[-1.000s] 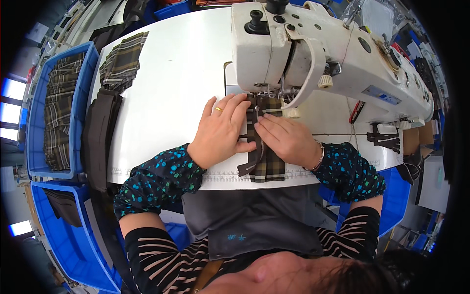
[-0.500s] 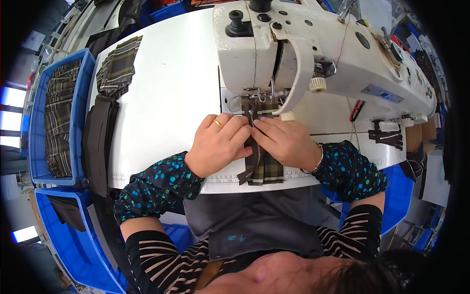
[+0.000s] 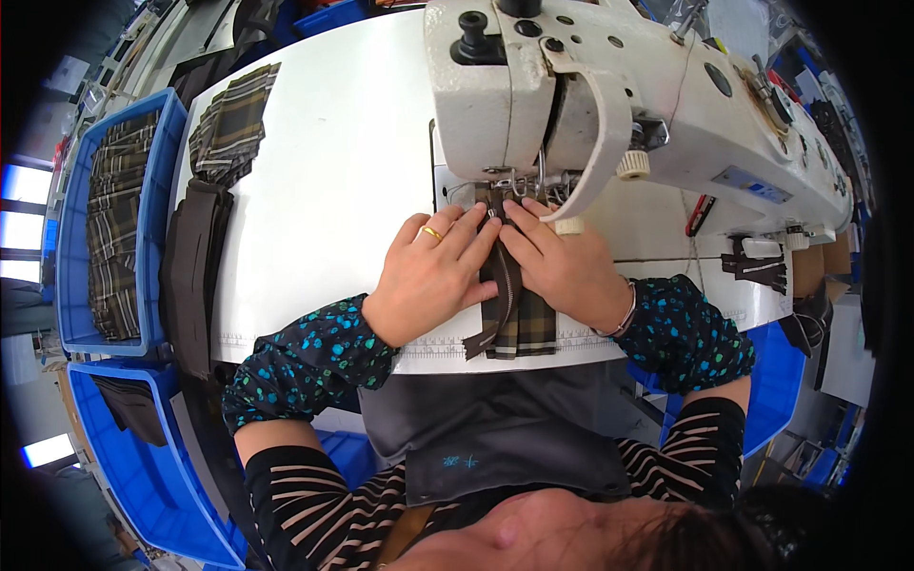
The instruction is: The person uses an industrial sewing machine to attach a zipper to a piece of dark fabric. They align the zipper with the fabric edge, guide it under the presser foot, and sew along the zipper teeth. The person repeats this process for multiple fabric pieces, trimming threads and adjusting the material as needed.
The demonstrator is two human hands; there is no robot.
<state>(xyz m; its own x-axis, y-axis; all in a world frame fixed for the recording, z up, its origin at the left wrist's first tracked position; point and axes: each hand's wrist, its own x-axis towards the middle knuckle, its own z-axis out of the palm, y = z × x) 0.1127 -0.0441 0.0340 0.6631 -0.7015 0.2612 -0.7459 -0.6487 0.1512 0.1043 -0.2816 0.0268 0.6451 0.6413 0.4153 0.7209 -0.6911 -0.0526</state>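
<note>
Apparently aligning zipper (image 3: 506, 285) on plaid strip (image 3: 535, 331), from presser mechanism (image 3: 519, 181) to front edge of surface (image 3: 324, 190). Pressing from above with left hand (image 3: 428, 271) and right hand (image 3: 571, 276); impossible to judge any pinch in either grip. Calls for straight feed, fingertips clear. Overhung by sewing machine (image 3: 486, 105); flanked at left edge by dark stack (image 3: 190, 276), blue bin (image 3: 162, 209).
</note>
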